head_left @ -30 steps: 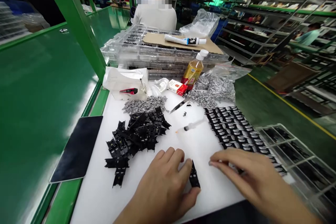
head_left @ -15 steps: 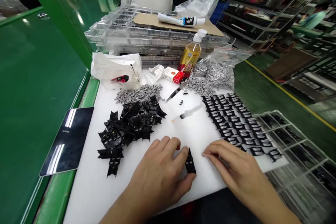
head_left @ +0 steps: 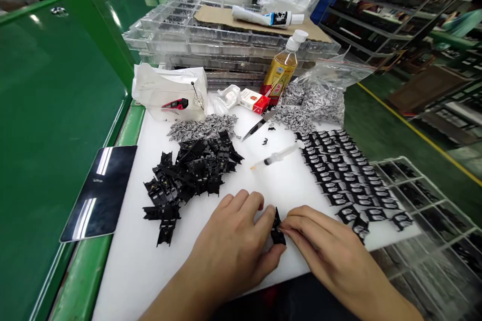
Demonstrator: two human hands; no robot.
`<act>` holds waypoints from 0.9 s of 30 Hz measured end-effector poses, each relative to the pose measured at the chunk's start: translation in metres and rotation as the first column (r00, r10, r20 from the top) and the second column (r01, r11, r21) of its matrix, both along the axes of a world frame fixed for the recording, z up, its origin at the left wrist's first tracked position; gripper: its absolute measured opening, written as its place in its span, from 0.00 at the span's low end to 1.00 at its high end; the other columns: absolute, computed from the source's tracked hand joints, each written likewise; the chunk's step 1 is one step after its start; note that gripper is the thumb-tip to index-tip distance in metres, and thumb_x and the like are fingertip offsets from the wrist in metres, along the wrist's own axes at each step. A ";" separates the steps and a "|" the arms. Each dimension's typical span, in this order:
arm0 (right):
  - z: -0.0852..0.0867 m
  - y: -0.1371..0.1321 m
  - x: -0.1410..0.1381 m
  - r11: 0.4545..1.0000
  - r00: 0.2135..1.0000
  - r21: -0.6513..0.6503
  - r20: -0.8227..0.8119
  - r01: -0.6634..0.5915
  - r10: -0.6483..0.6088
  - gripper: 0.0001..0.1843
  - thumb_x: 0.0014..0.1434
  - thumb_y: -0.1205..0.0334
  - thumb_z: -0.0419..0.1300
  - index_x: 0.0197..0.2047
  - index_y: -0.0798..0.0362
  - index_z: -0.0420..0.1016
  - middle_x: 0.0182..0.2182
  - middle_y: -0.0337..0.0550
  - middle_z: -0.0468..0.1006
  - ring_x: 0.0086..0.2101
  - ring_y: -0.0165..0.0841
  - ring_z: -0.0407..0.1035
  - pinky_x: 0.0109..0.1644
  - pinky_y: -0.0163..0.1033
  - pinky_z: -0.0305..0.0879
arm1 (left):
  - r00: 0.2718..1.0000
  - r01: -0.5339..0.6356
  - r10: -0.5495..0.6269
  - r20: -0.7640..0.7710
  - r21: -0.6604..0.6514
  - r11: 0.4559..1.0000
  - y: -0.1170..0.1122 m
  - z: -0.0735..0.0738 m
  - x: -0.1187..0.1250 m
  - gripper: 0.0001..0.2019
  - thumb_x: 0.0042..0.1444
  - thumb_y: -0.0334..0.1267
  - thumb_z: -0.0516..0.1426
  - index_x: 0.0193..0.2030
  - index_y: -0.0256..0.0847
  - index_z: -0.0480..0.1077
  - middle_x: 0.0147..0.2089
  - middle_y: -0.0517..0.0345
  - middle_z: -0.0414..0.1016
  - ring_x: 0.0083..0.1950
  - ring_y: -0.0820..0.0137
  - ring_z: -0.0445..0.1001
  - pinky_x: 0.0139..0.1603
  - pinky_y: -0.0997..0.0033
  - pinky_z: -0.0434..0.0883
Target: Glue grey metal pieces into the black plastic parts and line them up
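Observation:
Between thumb and fingers, my left hand (head_left: 235, 241) grips a small black plastic part (head_left: 277, 234) on the white work surface (head_left: 128, 281). The fingertips of my right hand (head_left: 324, 241) are pinched together against the right side of that part; whatever they hold is too small or hidden to name. Left of my hands lies a heap of black plastic parts (head_left: 196, 168). Beyond my hands lies a syringe (head_left: 276, 156), with tweezers (head_left: 259, 124) farther back. To the right, rows of black parts with grey pieces (head_left: 350, 175) cover the surface.
Small grey pieces (head_left: 203, 128) lie behind the heap, and more fill a plastic bag (head_left: 322, 103). A drink bottle (head_left: 280, 72) and a red-white box (head_left: 254, 101) stand before stacked clear trays (head_left: 233, 50). A tablet (head_left: 100, 193) rests at left; a compartment tray (head_left: 433, 205) sits lower right.
My right hand has moved left, bringing its pinched fingertips to the black part in my left hand. The whole view has shifted slightly.

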State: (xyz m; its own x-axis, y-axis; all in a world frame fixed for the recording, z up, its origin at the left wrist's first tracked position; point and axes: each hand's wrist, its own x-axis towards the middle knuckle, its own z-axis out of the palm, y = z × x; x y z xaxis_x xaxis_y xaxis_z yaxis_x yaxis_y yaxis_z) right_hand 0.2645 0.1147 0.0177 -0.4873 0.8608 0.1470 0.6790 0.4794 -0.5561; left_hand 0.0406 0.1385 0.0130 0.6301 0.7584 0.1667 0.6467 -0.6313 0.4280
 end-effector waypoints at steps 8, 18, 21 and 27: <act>0.000 -0.003 -0.003 0.988 0.995 -0.128 -0.031 0.088 -0.093 0.09 0.76 0.69 0.53 0.46 0.46 0.70 0.41 0.40 0.77 0.40 0.35 0.75 0.46 0.44 0.71 | 1.000 -0.001 0.001 -0.003 -0.006 1.000 0.001 0.000 0.001 0.17 0.67 0.46 0.60 0.58 0.42 0.70 0.50 0.51 0.70 0.47 0.56 0.68 0.43 0.53 0.67; -0.003 0.000 -0.002 0.982 0.995 -0.168 -0.033 0.083 -0.090 0.09 0.77 0.66 0.52 0.41 0.46 0.68 0.39 0.40 0.75 0.39 0.35 0.74 0.45 0.44 0.70 | 1.000 0.000 0.000 -0.015 0.014 1.000 0.001 0.000 0.001 0.18 0.67 0.46 0.61 0.60 0.42 0.70 0.50 0.50 0.71 0.48 0.55 0.69 0.44 0.53 0.68; -0.003 -0.004 -0.004 0.984 0.992 -0.137 -0.046 0.112 -0.120 0.09 0.76 0.67 0.53 0.41 0.47 0.68 0.39 0.41 0.76 0.38 0.35 0.75 0.45 0.44 0.70 | 1.000 0.003 -0.003 -0.014 0.010 1.000 0.001 0.001 0.001 0.18 0.67 0.46 0.61 0.59 0.42 0.70 0.50 0.50 0.71 0.48 0.55 0.69 0.44 0.53 0.69; 0.021 0.001 0.005 0.980 0.982 -0.128 -0.090 0.152 -0.164 0.08 0.75 0.62 0.56 0.42 0.46 0.74 0.38 0.42 0.80 0.38 0.36 0.77 0.39 0.39 0.73 | 1.000 0.001 -0.001 -0.018 -0.003 1.000 0.002 0.000 0.000 0.17 0.67 0.46 0.61 0.58 0.42 0.71 0.49 0.50 0.71 0.48 0.55 0.69 0.44 0.52 0.70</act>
State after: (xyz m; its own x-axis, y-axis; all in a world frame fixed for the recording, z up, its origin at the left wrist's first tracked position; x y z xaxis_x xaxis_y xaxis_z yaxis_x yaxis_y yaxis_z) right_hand 0.2690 0.1157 0.0388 -0.3321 0.9400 0.0786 0.6790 0.2961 -0.6717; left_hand 0.0408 0.1400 0.0134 0.6334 0.7585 0.1533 0.6540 -0.6306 0.4180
